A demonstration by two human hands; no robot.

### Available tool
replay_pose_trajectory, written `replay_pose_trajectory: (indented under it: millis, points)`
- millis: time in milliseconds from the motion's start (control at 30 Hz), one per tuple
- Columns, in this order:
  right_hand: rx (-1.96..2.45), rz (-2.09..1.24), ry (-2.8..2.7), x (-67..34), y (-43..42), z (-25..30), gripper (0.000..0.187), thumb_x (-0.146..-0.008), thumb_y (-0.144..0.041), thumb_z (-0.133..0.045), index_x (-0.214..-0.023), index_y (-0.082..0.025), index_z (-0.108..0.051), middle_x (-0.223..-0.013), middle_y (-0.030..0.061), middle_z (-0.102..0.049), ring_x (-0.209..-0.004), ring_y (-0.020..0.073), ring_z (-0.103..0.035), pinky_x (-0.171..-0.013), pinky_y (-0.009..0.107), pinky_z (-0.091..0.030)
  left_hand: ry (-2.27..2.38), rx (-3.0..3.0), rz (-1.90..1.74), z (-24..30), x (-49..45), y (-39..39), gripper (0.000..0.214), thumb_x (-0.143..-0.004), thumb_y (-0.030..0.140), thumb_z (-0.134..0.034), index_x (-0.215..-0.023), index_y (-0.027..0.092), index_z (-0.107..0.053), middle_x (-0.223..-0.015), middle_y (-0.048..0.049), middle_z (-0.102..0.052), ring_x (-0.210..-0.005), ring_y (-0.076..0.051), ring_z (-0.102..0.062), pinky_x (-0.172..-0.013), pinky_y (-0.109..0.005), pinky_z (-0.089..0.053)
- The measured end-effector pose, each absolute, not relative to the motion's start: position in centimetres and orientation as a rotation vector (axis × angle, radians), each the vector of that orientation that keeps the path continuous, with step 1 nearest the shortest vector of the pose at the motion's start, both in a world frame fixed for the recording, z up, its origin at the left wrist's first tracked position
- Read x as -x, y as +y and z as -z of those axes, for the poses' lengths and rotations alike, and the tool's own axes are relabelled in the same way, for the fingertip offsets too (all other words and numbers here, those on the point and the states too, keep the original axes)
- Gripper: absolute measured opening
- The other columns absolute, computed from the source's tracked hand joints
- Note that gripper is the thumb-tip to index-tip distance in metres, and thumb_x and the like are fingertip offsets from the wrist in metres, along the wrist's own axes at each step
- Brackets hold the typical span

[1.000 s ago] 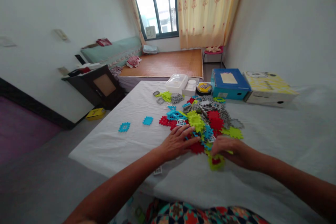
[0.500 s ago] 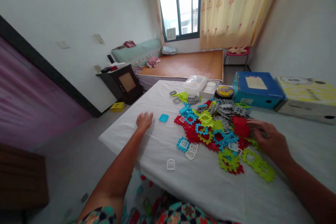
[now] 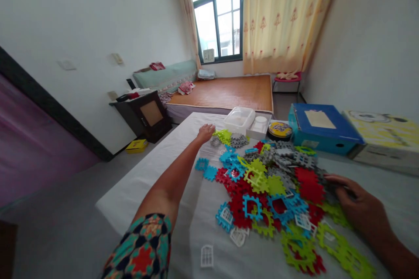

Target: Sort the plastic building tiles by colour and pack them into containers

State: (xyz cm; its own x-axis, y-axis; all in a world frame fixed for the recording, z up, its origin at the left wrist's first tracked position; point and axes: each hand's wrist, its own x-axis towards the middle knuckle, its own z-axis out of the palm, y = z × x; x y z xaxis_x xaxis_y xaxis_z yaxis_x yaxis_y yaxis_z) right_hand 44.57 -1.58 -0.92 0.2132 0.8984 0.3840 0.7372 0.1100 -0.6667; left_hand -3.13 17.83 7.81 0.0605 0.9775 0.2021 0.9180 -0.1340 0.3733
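My left hand (image 3: 207,132) reaches to the far side of the white-covered table, fingers stretched out beside a yellow-green toothed building piece (image 3: 223,137) and grey ones. No piece shows in it. A blue frame piece (image 3: 202,164) and a solid blue square (image 3: 210,173) lie nearer, left of the pile. At the pile's right side my right hand (image 3: 363,209) has its thumb and fingers closed around a grey toothed piece (image 3: 329,183), partly hidden by the fingers. Red square pieces (image 3: 309,185) lie just left of these fingers.
A clear plastic box (image 3: 240,118), a white tray (image 3: 258,126), a round tin (image 3: 279,130), a blue box (image 3: 325,128) and a yellow-white carton (image 3: 384,139) line the far side. A white window piece (image 3: 207,256) lies near the front. A bed (image 3: 225,91) stands beyond.
My left hand has moved forward and right, to the far yellow-green pieces. A blue frame piece now shows beside the blue square. My right hand stays at the pile's right side.
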Motion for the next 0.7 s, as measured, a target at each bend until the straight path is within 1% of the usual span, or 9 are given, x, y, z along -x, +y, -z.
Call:
replay_pose_trajectory:
  millis: [100,200,300,400,467,533,567,633,700]
  points:
    - [1.678,-0.304,-1.536,-44.9,-1.0,1.4,0.025,-0.077,-0.045,-0.048,-0.096,-0.038,-0.064,-0.109,-0.0006,-0.07,-0.101,0.0317,-0.066,-0.097,0.052,-0.048,1.94,-2.156,-0.522,-6.8,2.3,20.8,0.044,-0.093,0.047,-0.039,-0.126,0.025,-0.057,-0.135,-0.0082,-0.056,-0.132,-0.026,-0.04,-0.109,-0.047,-0.028]
    - [1.668,-0.335,-1.53,-44.9,-0.8,1.4,0.025,-0.078,-0.046,-0.048,-0.094,-0.037,-0.065,-0.108,-0.0002,-0.07,-0.102,0.0313,-0.066,-0.098,0.053,-0.048,1.895,-2.147,-0.478,-5.0,0.9,21.1,0.045,-0.092,0.053,-0.037,-0.122,0.029,-0.061,-0.136,-0.005,-0.055,-0.132,-0.026,-0.039,-0.109,-0.047,-0.028]
    - [1.668,-0.33,-1.552,-44.9,-0.8,1.3,0.027,-0.079,-0.044,-0.047,-0.094,-0.034,-0.066,-0.109,0.0009,-0.07,-0.103,0.03,-0.065,-0.099,0.051,-0.047,1.818,-2.158,-0.476,-3.6,0.0,19.7,0.046,-0.089,0.057,-0.041,-0.117,0.028,-0.064,-0.133,-0.0047,-0.057,-0.129,-0.027,-0.041,-0.109,-0.046,-0.029]
    - [1.634,-0.323,-1.559,-44.7,-0.7,1.2,0.027,-0.078,-0.042,-0.047,-0.091,-0.031,-0.067,-0.108,0.0023,-0.07,-0.102,0.0293,-0.065,-0.099,0.051,-0.047,1.678,-2.195,-0.488,-3.1,-0.7,17.8,0.047,-0.084,0.057,-0.052,-0.117,0.025,-0.065,-0.128,-0.0055,-0.06,-0.125,-0.026,-0.045,-0.108,-0.042,-0.033]
    - [1.6,-0.326,-1.57,-44.6,-0.6,1.2,0.026,-0.079,-0.04,-0.048,-0.09,-0.029,-0.068,-0.108,0.0027,-0.07,-0.102,0.0285,-0.065,-0.099,0.05,-0.047,1.56,-2.218,-0.505,-3.1,-1.4,16.6,0.054,-0.078,0.054,-0.062,-0.122,0.022,-0.061,-0.124,-0.007,-0.062,-0.119,-0.025,-0.051,-0.103,-0.039,-0.039]
    - [1.578,-0.327,-1.585,-44.6,-0.5,1.2,0.025,-0.08,-0.038,-0.048,-0.091,-0.028,-0.068,-0.109,0.0033,-0.07,-0.103,0.0277,-0.064,-0.099,0.048,-0.047,1.445,-2.231,-0.529,-3.6,-2.2,15.5,0.066,-0.071,0.047,-0.07,-0.129,0.019,-0.055,-0.122,-0.0078,-0.063,-0.113,-0.024,-0.056,-0.099,-0.037,-0.044]
    - [1.571,-0.322,-1.591,-44.6,-0.5,1.2,0.025,-0.08,-0.037,-0.048,-0.091,-0.027,-0.068,-0.109,0.0037,-0.069,-0.103,0.0273,-0.064,-0.098,0.048,-0.047,1.397,-2.235,-0.541,-4.0,-2.7,15.1,0.069,-0.07,0.042,-0.072,-0.132,0.018,-0.052,-0.121,-0.0075,-0.063,-0.11,-0.023,-0.058,-0.097,-0.036,-0.045]
    - [1.55,-0.315,-1.609,-44.6,-0.5,1.2,0.025,-0.081,-0.035,-0.048,-0.091,-0.026,-0.069,-0.11,0.0045,-0.069,-0.103,0.0265,-0.064,-0.098,0.047,-0.047,1.304,-2.241,-0.572,-5.0,-3.5,14.2,0.064,-0.072,0.031,-0.07,-0.132,0.018,-0.051,-0.119,-0.0067,-0.065,-0.106,-0.022,-0.06,-0.095,-0.035,-0.047]
    - [1.522,-0.302,-1.628,-44.6,-0.4,1.4,0.025,-0.081,-0.033,-0.048,-0.091,-0.025,-0.069,-0.11,0.0047,-0.069,-0.104,0.0256,-0.064,-0.098,0.046,-0.047,1.203,-2.257,-0.626,-6.3,-4.4,13.3,0.052,-0.074,0.022,-0.064,-0.126,0.016,-0.057,-0.116,-0.0067,-0.066,-0.104,-0.021,-0.061,-0.095,-0.035,-0.047]
